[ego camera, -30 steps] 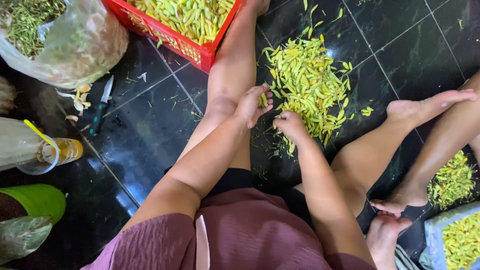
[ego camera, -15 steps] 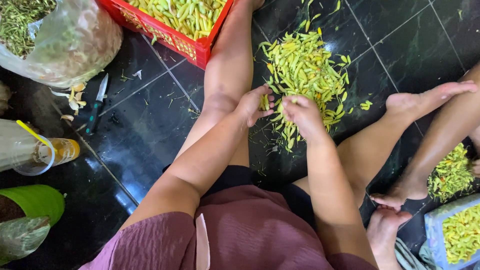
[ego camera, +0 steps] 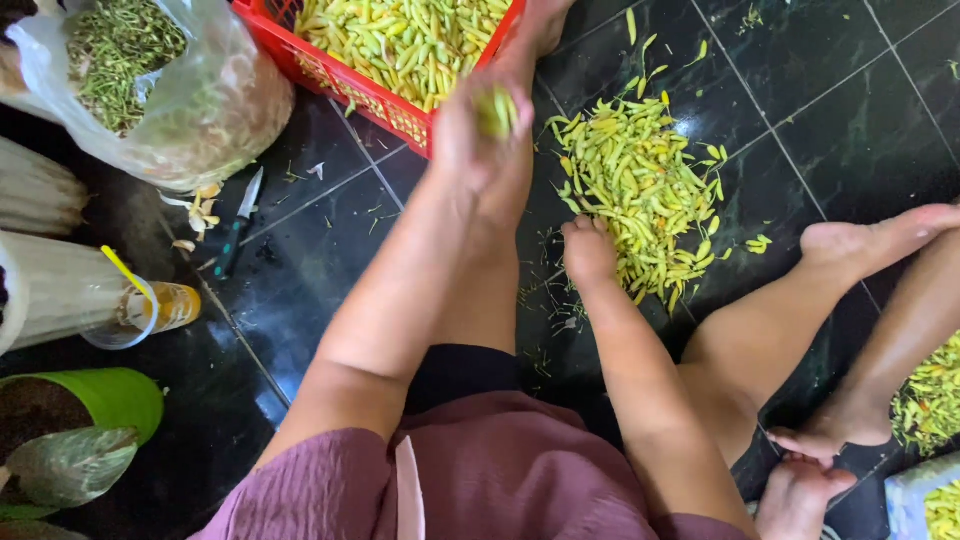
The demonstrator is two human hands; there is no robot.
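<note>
Left hand fingers clamped on yellow-green pod above red crate. Right hand fingers curled into pod pile, grip probably loose. Pods light, slender, bendable; pinch mid-length.

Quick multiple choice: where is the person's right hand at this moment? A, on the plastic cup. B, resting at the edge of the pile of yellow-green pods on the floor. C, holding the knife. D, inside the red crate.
B: the right hand rests on the dark tiles at the near edge of the pod pile, away from the red crate, knife and cup.
</note>
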